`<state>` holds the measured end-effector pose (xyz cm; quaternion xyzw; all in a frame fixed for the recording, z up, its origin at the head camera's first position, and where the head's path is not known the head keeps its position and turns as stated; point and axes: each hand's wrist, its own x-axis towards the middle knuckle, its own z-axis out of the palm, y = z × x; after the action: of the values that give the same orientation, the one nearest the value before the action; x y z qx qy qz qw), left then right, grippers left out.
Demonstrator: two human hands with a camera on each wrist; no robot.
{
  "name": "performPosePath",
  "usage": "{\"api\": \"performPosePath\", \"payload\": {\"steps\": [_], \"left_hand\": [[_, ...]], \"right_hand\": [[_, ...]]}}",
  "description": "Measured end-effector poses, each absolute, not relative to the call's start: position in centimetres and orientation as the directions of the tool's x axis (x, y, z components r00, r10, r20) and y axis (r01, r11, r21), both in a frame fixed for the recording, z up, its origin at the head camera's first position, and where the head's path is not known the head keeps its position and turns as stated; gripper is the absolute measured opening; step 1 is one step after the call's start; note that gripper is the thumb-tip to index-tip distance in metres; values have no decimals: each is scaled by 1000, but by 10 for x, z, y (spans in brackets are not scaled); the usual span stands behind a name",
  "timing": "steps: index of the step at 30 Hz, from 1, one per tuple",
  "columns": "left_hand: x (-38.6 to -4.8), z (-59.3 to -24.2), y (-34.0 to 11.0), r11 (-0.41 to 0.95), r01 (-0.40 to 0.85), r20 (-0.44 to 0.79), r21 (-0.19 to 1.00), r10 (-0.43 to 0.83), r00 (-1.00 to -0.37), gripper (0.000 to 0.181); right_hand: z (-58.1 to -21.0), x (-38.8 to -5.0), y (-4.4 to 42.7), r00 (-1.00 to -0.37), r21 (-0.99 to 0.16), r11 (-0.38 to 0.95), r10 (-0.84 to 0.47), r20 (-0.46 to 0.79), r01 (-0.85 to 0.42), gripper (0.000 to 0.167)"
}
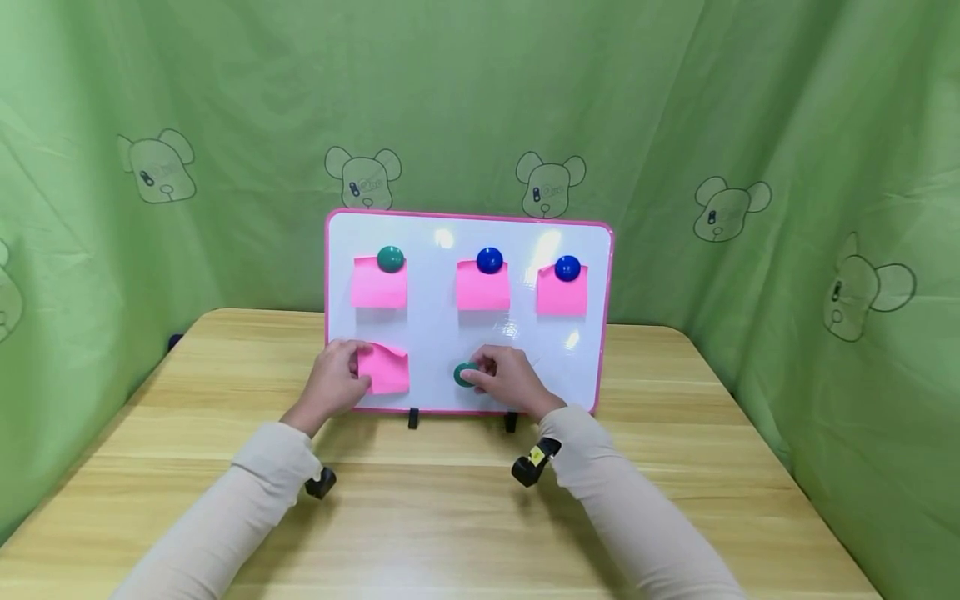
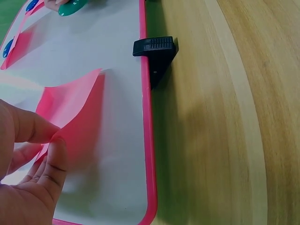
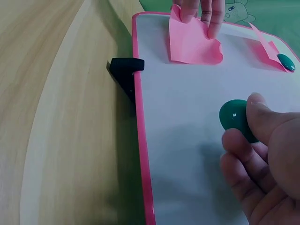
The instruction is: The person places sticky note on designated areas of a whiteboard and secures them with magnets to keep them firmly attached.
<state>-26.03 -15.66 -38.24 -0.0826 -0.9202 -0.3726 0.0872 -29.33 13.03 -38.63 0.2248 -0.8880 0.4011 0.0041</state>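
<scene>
A pink sticky note (image 1: pixel 386 371) is pinched at its left edge by my left hand (image 1: pixel 337 375), against the lower left of a whiteboard (image 1: pixel 435 333). In the left wrist view the note (image 2: pixel 70 101) bends away from the board between thumb and fingers. My right hand (image 1: pixel 513 379) pinches a round green magnet (image 1: pixel 464 374) in front of the board's lower middle; the right wrist view shows the magnet (image 3: pixel 236 119) between thumb and fingers. Along the top, a green magnet (image 1: pixel 391 259) and two blue magnets (image 1: pixel 490 260) lie over the upper edges of three more pink notes (image 1: pixel 483 287).
The pink-framed board leans upright on black stand feet (image 1: pixel 413 418) on a wooden table (image 1: pixel 420 517). Behind and around it hangs a green curtain (image 1: pixel 465 83) with bear-head drawings. Each wrist carries a small black camera mount (image 1: pixel 528 468).
</scene>
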Motion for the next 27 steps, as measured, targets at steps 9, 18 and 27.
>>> {"api": "performPosePath", "payload": {"steps": [9,18,27], "left_hand": [[-260,-382,-156,695,181,195,696,60,-979,46],[-261,-382,-159,692,193,211,695,60,-976,47],[-260,-381,-159,694,193,204,694,68,-977,47]], "right_hand": [[-387,-295,110,-895,-670,607,-386,222,-428,11],[-381,-295,83,-882,-695,568,-419,218,-441,10],[-376,-296,56,-877,-709,554,-438,197,-436,9]]}}
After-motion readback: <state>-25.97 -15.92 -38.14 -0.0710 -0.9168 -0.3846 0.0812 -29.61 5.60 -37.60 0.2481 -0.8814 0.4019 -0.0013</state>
